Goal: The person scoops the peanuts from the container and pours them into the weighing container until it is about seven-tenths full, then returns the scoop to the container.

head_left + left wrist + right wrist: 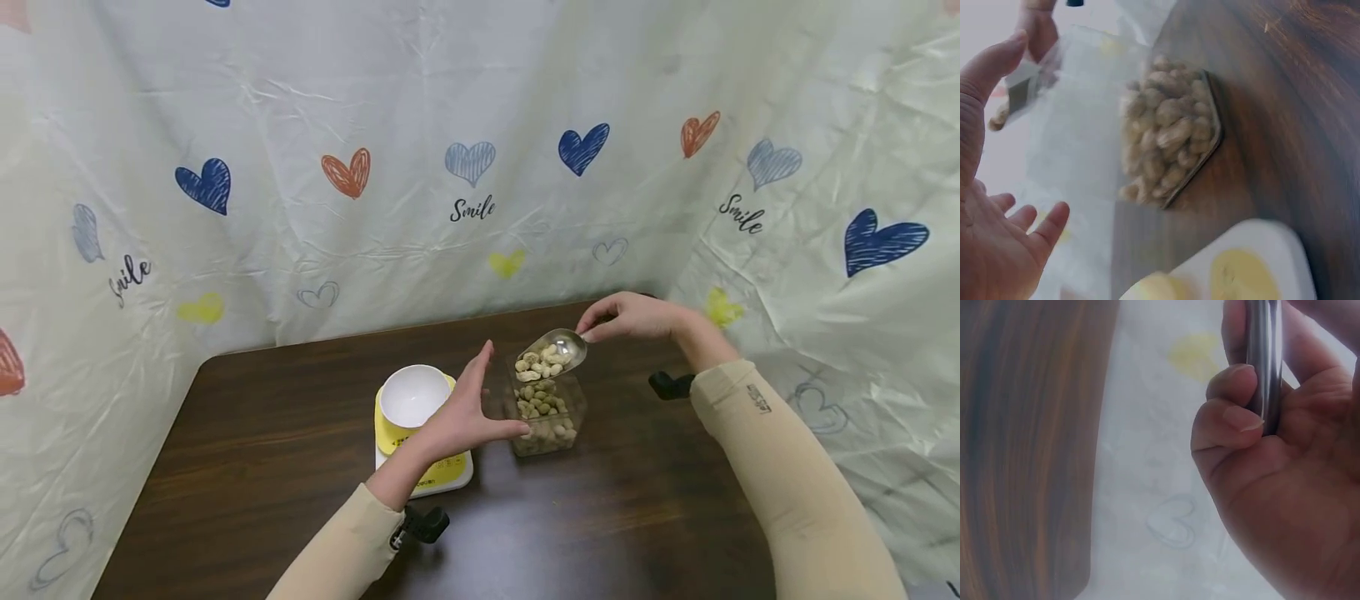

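My right hand (633,318) grips the handle of a metal scoop (573,348). In the right wrist view, fingers curl round the shiny handle (1265,369). Peanuts in their shells (542,363) lie in the scoop, which is above a clear plastic container (579,402). More unshelled peanuts (1169,128) fill the container's lower part. My left hand (467,417) is spread beside the container, thumb near its front and fingers towards its left side. The left wrist view is blurred, and whether the hand touches the wall cannot be told.
Left of the container, a yellow and white kitchen scale (450,477) carries a white bowl (415,397), partly behind my left hand. Everything stands on a dark wooden table (285,442). A white curtain (405,250) with printed hearts hangs behind and at the sides.
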A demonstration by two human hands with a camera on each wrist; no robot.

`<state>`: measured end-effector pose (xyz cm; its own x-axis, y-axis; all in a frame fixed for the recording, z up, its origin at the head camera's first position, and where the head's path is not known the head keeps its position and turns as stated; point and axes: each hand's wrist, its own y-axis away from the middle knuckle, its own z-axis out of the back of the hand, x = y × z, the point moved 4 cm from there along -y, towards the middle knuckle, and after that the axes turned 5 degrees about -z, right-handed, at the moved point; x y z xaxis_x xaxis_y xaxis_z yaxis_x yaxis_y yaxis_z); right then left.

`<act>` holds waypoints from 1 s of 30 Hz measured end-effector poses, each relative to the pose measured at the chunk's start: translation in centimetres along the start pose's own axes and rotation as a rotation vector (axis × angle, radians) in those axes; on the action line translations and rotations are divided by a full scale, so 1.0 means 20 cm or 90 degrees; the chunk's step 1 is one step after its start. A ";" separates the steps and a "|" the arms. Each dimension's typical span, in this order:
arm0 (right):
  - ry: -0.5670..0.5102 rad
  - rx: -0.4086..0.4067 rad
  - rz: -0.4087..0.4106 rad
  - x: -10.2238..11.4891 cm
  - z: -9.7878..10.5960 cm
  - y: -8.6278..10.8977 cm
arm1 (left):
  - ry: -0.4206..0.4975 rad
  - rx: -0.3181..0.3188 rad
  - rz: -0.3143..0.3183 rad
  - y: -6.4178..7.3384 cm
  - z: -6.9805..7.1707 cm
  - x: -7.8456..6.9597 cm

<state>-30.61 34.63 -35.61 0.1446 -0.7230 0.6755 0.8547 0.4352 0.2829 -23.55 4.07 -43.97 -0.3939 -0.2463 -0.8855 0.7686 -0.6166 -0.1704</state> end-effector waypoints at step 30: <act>-0.029 -0.033 0.030 0.35 -0.31 -0.24 | -0.121 -0.100 0.136 0.40 0.53 0.45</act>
<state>-30.69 24.11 -36.44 0.1642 -0.6766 0.7178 0.8724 0.4393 0.2145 -26.41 -11.04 -48.76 -0.2916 -0.5021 -0.8141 0.9066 -0.4166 -0.0678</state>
